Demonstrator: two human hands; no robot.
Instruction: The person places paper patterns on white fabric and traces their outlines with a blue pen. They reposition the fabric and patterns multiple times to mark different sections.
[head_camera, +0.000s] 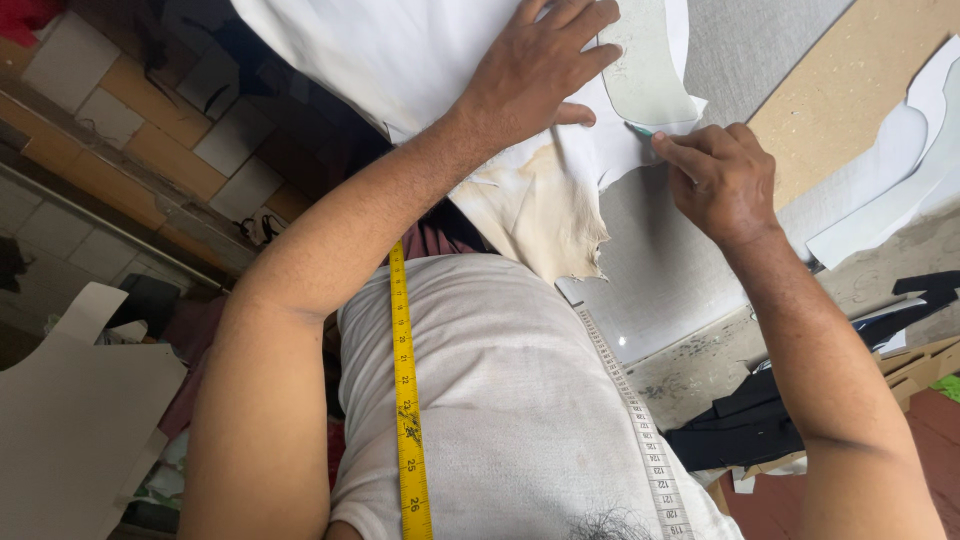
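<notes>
Right, I'm starting at the fingers: my right hand (715, 180) has them pressed together, pinching a thin green-tipped pen (640, 131) whose point sits at the lower edge of a pale grey-green pattern piece (645, 65). My left hand (540, 65) lies flat with fingers spread, pressing down on that pattern piece and on the white leather sheet (400, 50) beneath it; the thumb points toward the right hand. Both hands are close together, not touching.

Moving outward, the white leather sheet spreads across the upper middle of the view, with a raw, yellowish ragged edge (545, 215) hanging toward my body. Under it I see a grey cutting mat (660, 250) on the tabletop (700, 375), and beyond that a brown board (840, 90) with white cut pieces (890, 170) lying on it.

Closer in, a yellow measuring tape (405, 400) hangs down my white shirt (500, 400), with its white end (640, 430) on the other side. Dark fabric scraps (745, 425) lie at the tabletop's edge. A large pale card shape (70, 410) is off to the left.
</notes>
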